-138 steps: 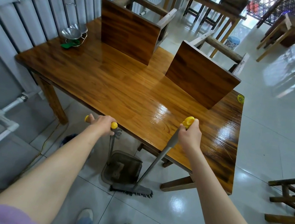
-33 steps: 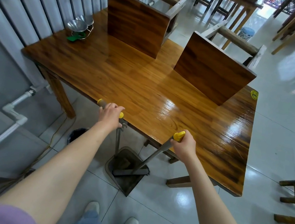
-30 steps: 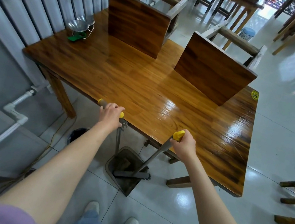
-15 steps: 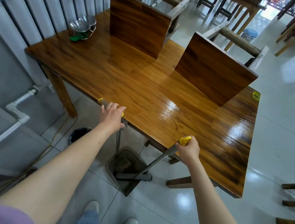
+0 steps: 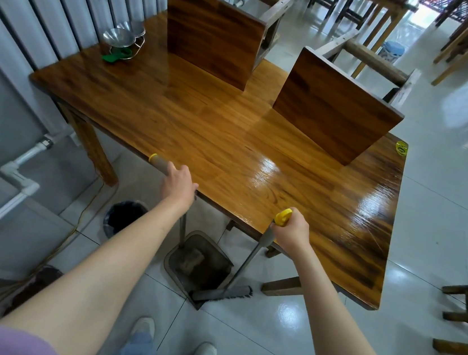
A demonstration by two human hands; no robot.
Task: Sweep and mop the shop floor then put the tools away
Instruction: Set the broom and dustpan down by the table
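From the head view, the left hand (image 5: 179,184) grips the dustpan (image 5: 200,264) handle, steadying the pan on the floor beside the table (image 5: 230,147), while the right hand (image 5: 290,233) clamps the broom (image 5: 249,256), bristles at the pan's mouth, likely to push dirt in.

Desk (image 5: 192,119): glossy wood, beside a white ribbed wall.
Stools: two (image 5: 215,30) (image 5: 335,113) lying tipped on the desk's far side, seats facing the camera.
Metal bowls (image 5: 123,35): far left corner, on a wire rack.
Yellow sticker (image 5: 401,147): far right corner.
Black bin (image 5: 123,217): on the floor by the left desk leg.
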